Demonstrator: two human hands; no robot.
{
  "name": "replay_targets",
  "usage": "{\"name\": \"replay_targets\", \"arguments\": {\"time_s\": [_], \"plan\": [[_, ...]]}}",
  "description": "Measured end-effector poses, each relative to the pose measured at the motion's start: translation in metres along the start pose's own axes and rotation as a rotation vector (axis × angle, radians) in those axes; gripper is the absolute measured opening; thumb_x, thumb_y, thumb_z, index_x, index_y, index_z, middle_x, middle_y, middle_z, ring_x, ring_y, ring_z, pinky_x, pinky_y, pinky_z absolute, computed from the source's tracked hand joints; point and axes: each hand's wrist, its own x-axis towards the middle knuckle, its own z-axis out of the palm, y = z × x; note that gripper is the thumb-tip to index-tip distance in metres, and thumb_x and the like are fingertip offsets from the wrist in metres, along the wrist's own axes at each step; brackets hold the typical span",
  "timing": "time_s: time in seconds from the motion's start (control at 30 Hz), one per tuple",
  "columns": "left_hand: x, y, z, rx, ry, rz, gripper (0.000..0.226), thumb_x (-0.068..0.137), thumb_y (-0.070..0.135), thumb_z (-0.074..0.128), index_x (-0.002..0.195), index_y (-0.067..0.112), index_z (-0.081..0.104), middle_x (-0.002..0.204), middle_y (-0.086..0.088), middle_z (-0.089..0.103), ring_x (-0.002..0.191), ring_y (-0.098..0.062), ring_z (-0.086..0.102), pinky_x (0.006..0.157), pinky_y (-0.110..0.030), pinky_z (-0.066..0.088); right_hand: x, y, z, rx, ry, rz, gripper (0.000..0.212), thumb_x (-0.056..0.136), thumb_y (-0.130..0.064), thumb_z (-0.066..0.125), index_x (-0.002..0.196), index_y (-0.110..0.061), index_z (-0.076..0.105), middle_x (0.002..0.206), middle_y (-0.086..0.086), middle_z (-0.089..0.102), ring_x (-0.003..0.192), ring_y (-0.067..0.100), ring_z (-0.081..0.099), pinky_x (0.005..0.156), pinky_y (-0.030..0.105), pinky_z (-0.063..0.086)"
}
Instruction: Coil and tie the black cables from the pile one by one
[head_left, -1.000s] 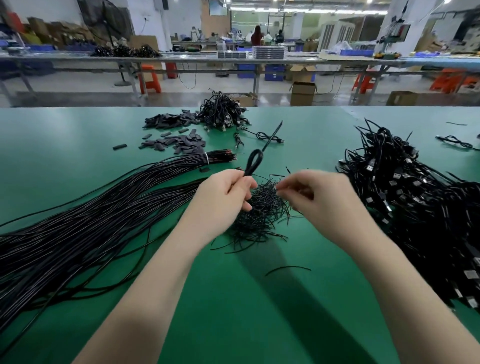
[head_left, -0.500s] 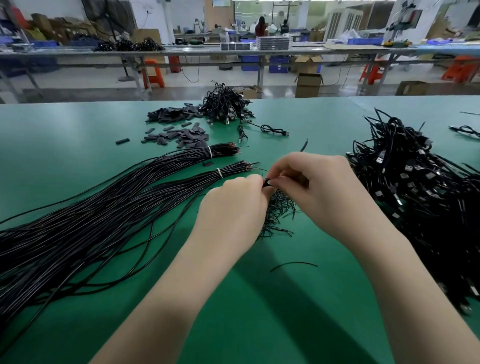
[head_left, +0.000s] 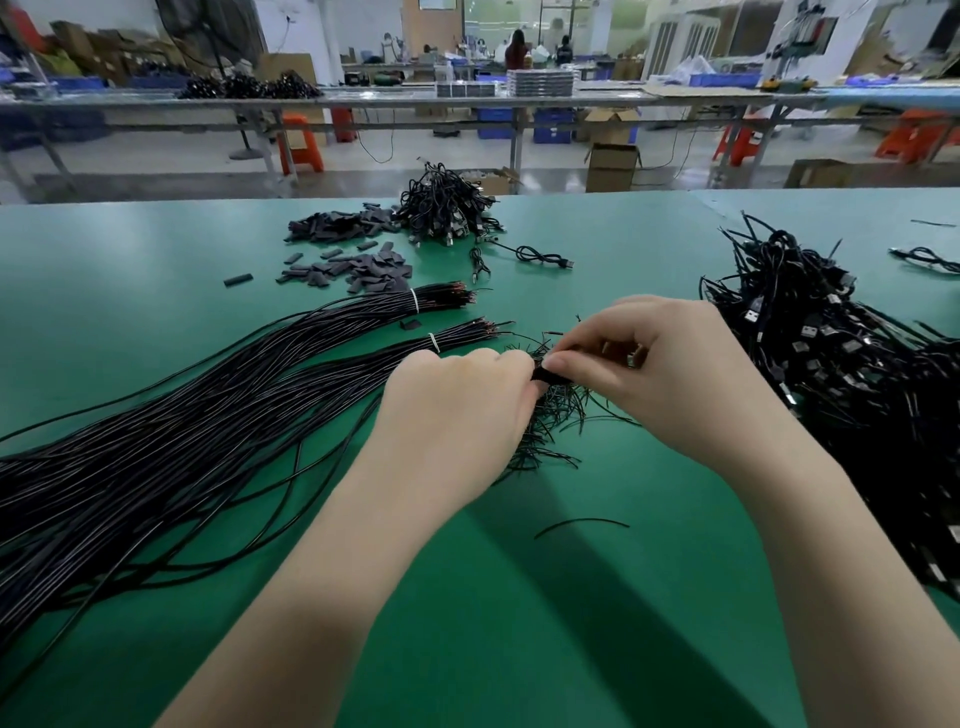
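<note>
Cable work sits mid-cycle, as I judge it: one small black coiled cable (head_left: 543, 375) is pinched between both hands just above the green table (head_left: 156, 249), near its middle, and looks bunched tight but not yet tied off. The left hand (head_left: 457, 410) has its fingers curled round the near end of the coil; the right hand (head_left: 639, 374) pinches the far end between thumb and bent fingers, with what seems a thin tie strand sticking up beyond them. Whether the twist is begun I cannot tell, since the fingers hide it.

Directly under the hands lies a loose heap of short thin black wire ties (head_left: 550, 421), one stray tie (head_left: 582, 524) lying nearer. To the right, a large tangled pile of black cables with metal plugs (head_left: 831, 364) probably holds what is left to do, and it is big. At the far middle a smaller heap of bundled black cables (head_left: 447, 213) likely holds finished ones, so most of the job remains. Left are long straight black wires (head_left: 182, 415) banded with white ties, and flat dark sleeve pieces (head_left: 353, 265) beyond them.
</note>
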Motion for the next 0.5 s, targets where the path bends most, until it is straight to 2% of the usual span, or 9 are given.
{"name": "replay_targets", "arguments": {"time_s": [0.1, 0.17, 0.2, 0.27, 0.33, 0.4, 0.47, 0.5], "plan": [[0.000, 0.001, -0.002, 0.004, -0.061, 0.110, 0.030, 0.103, 0.044, 0.024, 0.104, 0.028, 0.050, 0.095, 0.005, 0.060, 0.072, -0.022, 0.047, 0.064, -0.031, 0.026, -0.002, 0.003, -0.004, 0.025, -0.101, 0.001, 0.006, 0.082, -0.030, 0.073, 0.076, -0.028, 0.074, 0.064, -0.013, 0.065, 0.060, 0.000, 0.054, 0.055, 0.008, 0.038], [-0.002, 0.002, -0.004, -0.072, -0.128, 0.244, 0.024, 0.103, 0.043, 0.025, 0.095, 0.028, 0.043, 0.095, 0.006, 0.058, 0.088, -0.021, 0.057, 0.073, -0.033, 0.037, -0.003, 0.010, -0.012, 0.159, -0.268, 0.079, 0.010, 0.080, -0.034, 0.074, 0.074, -0.026, 0.075, 0.062, -0.008, 0.066, 0.050, 0.000, 0.050, 0.051, 0.008, 0.035], [-0.003, 0.002, -0.007, -0.136, -0.156, 0.301, 0.023, 0.102, 0.043, 0.027, 0.088, 0.028, 0.038, 0.090, 0.007, 0.055, 0.090, -0.021, 0.057, 0.077, -0.035, 0.040, -0.004, 0.016, -0.018, 0.269, -0.353, 0.125, 0.014, 0.078, -0.037, 0.074, 0.075, -0.023, 0.076, 0.064, -0.002, 0.067, 0.053, 0.000, 0.049, 0.053, 0.012, 0.037], [-0.007, 0.003, -0.013, -0.322, -0.203, 0.398, 0.027, 0.101, 0.041, 0.034, 0.079, 0.026, 0.033, 0.077, 0.007, 0.048, 0.082, -0.021, 0.055, 0.075, -0.035, 0.041, -0.006, 0.029, -0.027, 0.528, -0.503, 0.200, 0.014, 0.076, -0.033, 0.074, 0.076, -0.020, 0.076, 0.068, 0.003, 0.067, 0.063, 0.007, 0.053, 0.060, 0.017, 0.043], [-0.011, 0.005, -0.019, -0.579, -0.294, 0.457, 0.030, 0.101, 0.036, 0.042, 0.074, 0.023, 0.037, 0.068, 0.005, 0.047, 0.070, -0.015, 0.051, 0.066, -0.031, 0.040, -0.011, 0.038, -0.029, 0.758, -0.622, 0.221, 0.015, 0.076, -0.033, 0.077, 0.075, -0.018, 0.076, 0.071, 0.001, 0.067, 0.064, 0.009, 0.055, 0.061, 0.017, 0.046], [-0.012, 0.006, -0.023, -0.903, -0.378, 0.438, 0.025, 0.099, 0.031, 0.046, 0.077, 0.019, 0.048, 0.067, 0.006, 0.048, 0.063, -0.004, 0.047, 0.061, -0.019, 0.038, -0.013, 0.041, -0.022, 0.997, -0.614, 0.232, 0.022, 0.068, -0.037, 0.084, 0.072, -0.018, 0.074, 0.073, 0.002, 0.068, 0.062, 0.012, 0.056, 0.060, 0.019, 0.045], [-0.009, 0.008, -0.025, -1.275, -0.352, 0.267, 0.025, 0.098, 0.030, 0.045, 0.082, 0.014, 0.054, 0.065, 0.010, 0.048, 0.062, -0.001, 0.042, 0.062, -0.013, 0.036, -0.009, 0.036, -0.011, 1.152, -0.444, 0.240, 0.024, 0.061, -0.037, 0.087, 0.071, -0.020, 0.073, 0.071, 0.002, 0.067, 0.061, 0.013, 0.055, 0.060, 0.022, 0.043], [-0.006, 0.009, -0.025, -1.475, -0.317, 0.125, 0.026, 0.100, 0.030, 0.044, 0.082, 0.013, 0.054, 0.062, 0.012, 0.047, 0.061, -0.003, 0.041, 0.062, -0.015, 0.036, -0.006, 0.031, -0.005, 1.133, -0.321, 0.216, 0.022, 0.063, -0.034, 0.086, 0.071, -0.020, 0.072, 0.069, 0.000, 0.065, 0.060, 0.013, 0.053, 0.061, 0.021, 0.042]]}}
